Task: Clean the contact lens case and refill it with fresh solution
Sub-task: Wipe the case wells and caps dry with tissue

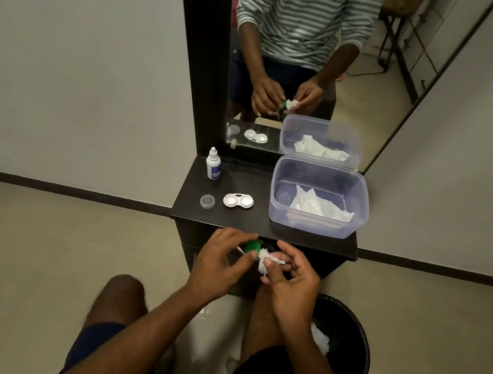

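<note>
Left hand (222, 261) pinches a green cap (252, 246), right hand (292, 280) pinches tissue (265, 257) against it, before the dark shelf (234, 217) and mirror (320, 54).

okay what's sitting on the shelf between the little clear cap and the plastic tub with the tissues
The open white lens case, both wells uncovered, lies between the clear cap and the plastic tub, touching neither. The head view shows it.

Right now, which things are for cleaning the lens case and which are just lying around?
For the job: green cap, tissue, lens case, solution bottle, clear cap, tissue box.

Just there: bin, mirror.
</note>
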